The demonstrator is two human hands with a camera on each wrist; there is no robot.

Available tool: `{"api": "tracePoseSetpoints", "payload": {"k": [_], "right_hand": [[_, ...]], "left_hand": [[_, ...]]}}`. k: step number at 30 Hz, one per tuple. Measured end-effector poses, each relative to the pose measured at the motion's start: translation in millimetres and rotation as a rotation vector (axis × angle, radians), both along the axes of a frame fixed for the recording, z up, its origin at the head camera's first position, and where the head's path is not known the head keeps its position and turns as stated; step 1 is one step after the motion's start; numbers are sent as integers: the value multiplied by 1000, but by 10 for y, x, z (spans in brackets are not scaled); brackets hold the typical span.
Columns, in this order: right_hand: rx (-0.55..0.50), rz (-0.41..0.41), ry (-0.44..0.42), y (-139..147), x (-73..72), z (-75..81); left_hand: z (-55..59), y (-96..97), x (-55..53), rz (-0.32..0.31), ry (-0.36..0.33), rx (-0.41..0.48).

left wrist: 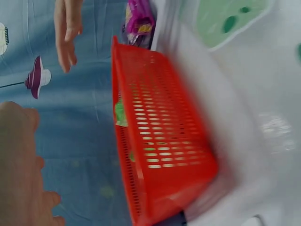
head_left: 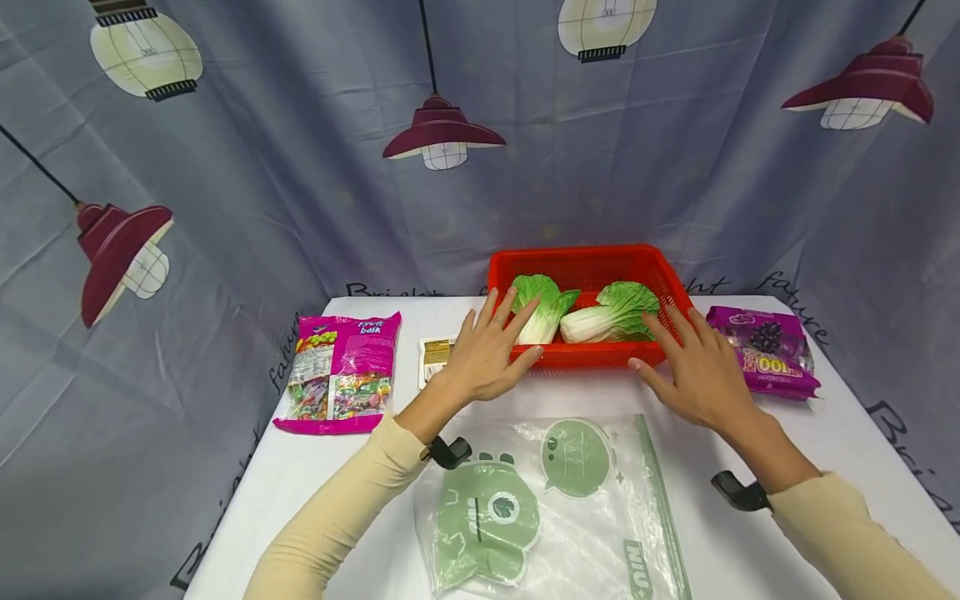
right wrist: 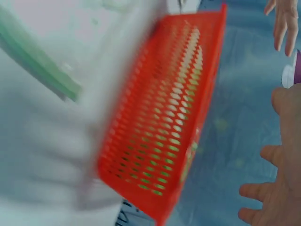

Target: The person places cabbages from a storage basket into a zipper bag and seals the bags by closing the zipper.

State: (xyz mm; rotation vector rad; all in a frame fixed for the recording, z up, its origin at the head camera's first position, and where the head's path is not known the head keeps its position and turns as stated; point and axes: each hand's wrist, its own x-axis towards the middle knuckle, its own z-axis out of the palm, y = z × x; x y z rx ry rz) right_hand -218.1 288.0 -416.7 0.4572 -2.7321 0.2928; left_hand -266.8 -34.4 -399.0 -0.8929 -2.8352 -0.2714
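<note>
In the head view a red perforated basket (head_left: pixel 592 357) stands at the back of the white table, with two heads of leafy cabbage inside: one on the left (head_left: pixel 542 310) and one on the right (head_left: pixel 611 315). My left hand (head_left: pixel 487 354) hovers by the basket's front left corner, fingers spread and holding nothing. Over by the front right corner, my right hand (head_left: pixel 697 367) is likewise spread and holds nothing. Both wrist views show the hands apart from the basket's wall. A clear zip bag (head_left: pixel 577 542) with green cartoon prints lies flat between the forearms.
A pink candy bag (head_left: pixel 363 358) lies at the left of the table. Right of the basket is a purple grape-print packet (head_left: pixel 772 354). A small white and gold packet (head_left: pixel 435 354) lies partly behind the left hand. A grey-blue curtain (head_left: pixel 600 183) hangs behind.
</note>
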Motion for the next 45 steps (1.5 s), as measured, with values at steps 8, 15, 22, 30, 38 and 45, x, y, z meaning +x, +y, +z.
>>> {"api": "tracePoseSetpoints", "payload": {"k": [8,15,22,30,38,45], "right_hand": [[16,4,-10,-25,520,-421],[-65,-67,-237,-82,905,-718],[-220,-110,-446,-131,1123,-834],[-591,24,-476,-334,1123,-813],[-1023,134,-763,-823,1003,-691],[-1279,354,-1007,-1180,993,-695]], "left_hand": [[-340,-293,345,-31,51,22],[-592,-480,665,-68,52,24],[-808,-639,1015,-80,-39,60],[-802,-591,1372,-87,-171,112],[-728,-117,1601,-82,-323,288],[-801,93,1515,28,-394,409]]}}
